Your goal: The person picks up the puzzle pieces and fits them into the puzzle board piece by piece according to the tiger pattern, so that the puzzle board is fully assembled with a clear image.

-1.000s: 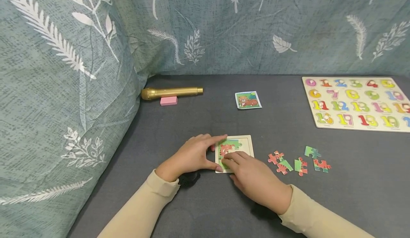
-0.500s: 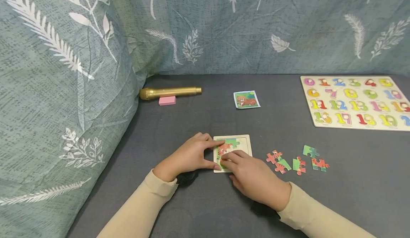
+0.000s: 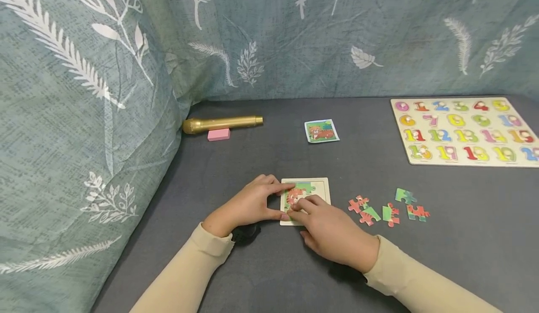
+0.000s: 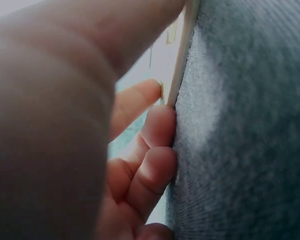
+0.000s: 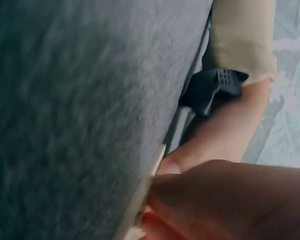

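A small square puzzle board (image 3: pixel 322 189) with a pale frame lies on the dark cloth, its left part filled with a tiger's face (image 3: pixel 294 195) and green pieces. My left hand (image 3: pixel 250 200) is at its left side, thumb near the lower left corner and index finger pressing on the top pieces. In the left wrist view, other fingers (image 4: pixel 159 125) rest on the cloth beside the board's edge. My right hand (image 3: pixel 334 231) reaches over the lower part of the board, fingertips pressing at the lower left and hiding what lies beneath. Its thumb stays apart, near the front edge.
Several loose puzzle pieces (image 3: pixel 358 204) lie right of the board. Behind it is a tiger picture card (image 3: pixel 322 131). A gold microphone (image 3: pixel 223 124) and a pink block (image 3: pixel 219 134) lie at the back left, a number board (image 3: pixel 467 133) at the back right. A patterned curtain (image 3: pixel 286 60) hangs behind.
My left index finger has slid from the board's top edge down onto the pieces. My right fingertips keep pressing at the lower left. The head view has shifted slightly.
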A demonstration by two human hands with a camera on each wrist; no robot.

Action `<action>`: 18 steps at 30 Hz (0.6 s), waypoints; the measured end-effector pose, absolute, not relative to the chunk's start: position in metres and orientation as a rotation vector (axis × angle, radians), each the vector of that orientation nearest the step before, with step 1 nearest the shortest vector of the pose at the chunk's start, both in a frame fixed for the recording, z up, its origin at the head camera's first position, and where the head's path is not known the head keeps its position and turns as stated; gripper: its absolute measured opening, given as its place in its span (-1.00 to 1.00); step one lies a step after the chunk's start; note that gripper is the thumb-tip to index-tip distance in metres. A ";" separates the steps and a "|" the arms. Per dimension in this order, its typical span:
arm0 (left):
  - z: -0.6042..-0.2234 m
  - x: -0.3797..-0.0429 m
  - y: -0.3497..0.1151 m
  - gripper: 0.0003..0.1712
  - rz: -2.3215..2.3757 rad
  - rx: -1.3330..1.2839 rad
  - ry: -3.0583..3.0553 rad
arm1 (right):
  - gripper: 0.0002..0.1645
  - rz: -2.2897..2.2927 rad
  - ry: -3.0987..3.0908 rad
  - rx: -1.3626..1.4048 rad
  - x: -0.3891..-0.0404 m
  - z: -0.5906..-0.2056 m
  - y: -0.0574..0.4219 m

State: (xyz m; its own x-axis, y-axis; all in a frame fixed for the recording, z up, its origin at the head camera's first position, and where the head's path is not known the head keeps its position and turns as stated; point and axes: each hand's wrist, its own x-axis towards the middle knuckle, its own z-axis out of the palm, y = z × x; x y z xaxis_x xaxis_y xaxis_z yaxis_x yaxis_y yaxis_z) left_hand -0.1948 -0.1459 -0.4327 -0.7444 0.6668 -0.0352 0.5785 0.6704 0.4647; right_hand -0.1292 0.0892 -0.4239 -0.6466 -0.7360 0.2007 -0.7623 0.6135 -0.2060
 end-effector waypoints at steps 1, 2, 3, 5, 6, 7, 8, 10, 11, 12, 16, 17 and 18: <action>-0.434 -0.195 -0.146 -0.13 0.648 1.012 2.677 | -0.51 0.463 -2.741 1.276 -0.131 -0.424 0.090; -0.434 -0.194 -0.147 -0.13 0.654 1.017 2.672 | -0.53 0.507 -2.744 1.278 -0.132 -0.424 0.091; -0.434 -0.194 -0.147 -0.13 0.660 1.020 2.667 | -0.55 0.555 -2.745 1.277 -0.134 -0.425 0.091; -0.435 -0.194 -0.149 -0.13 0.682 1.034 2.657 | -0.57 0.640 -2.737 1.280 -0.138 -0.427 0.092; -0.435 -0.194 -0.150 -0.14 0.693 1.037 2.649 | -0.57 0.656 -2.733 1.280 -0.139 -0.428 0.092; -0.434 -0.194 -0.150 -0.15 0.705 1.041 2.640 | -0.57 0.651 -2.720 1.285 -0.139 -0.428 0.093; -0.434 -0.195 -0.151 -0.16 0.715 1.048 2.633 | -0.56 0.632 -2.710 1.288 -0.140 -0.429 0.093; -0.434 -0.197 -0.153 -0.20 0.733 1.052 2.616 | -0.56 0.593 -2.694 1.298 -0.140 -0.429 0.094; -0.434 -0.197 -0.154 -0.22 0.746 1.050 2.606 | -0.55 0.571 -2.692 1.301 -0.140 -0.428 0.094; -0.433 -0.198 -0.154 -0.25 0.761 1.048 2.595 | -0.54 0.545 -2.696 1.305 -0.140 -0.428 0.095; -0.432 -0.200 -0.156 -0.41 0.820 1.029 2.560 | -0.49 0.411 -2.713 1.344 -0.140 -0.426 0.095; -0.432 -0.200 -0.156 -0.44 0.834 1.026 2.554 | -0.48 0.390 -2.712 1.347 -0.139 -0.425 0.095; -0.433 -0.201 -0.155 -0.48 0.846 1.025 2.550 | -0.48 0.378 -2.712 1.343 -0.139 -0.425 0.095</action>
State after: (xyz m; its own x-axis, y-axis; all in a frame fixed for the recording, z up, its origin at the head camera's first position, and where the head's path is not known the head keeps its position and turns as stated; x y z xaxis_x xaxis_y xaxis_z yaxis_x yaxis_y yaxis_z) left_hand -0.2006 -0.1551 -0.4328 -0.7156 0.6980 -0.0268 0.5435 0.5804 0.6064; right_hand -0.1386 0.0954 -0.4253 -0.6086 -0.7703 0.1904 -0.7930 0.5822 -0.1793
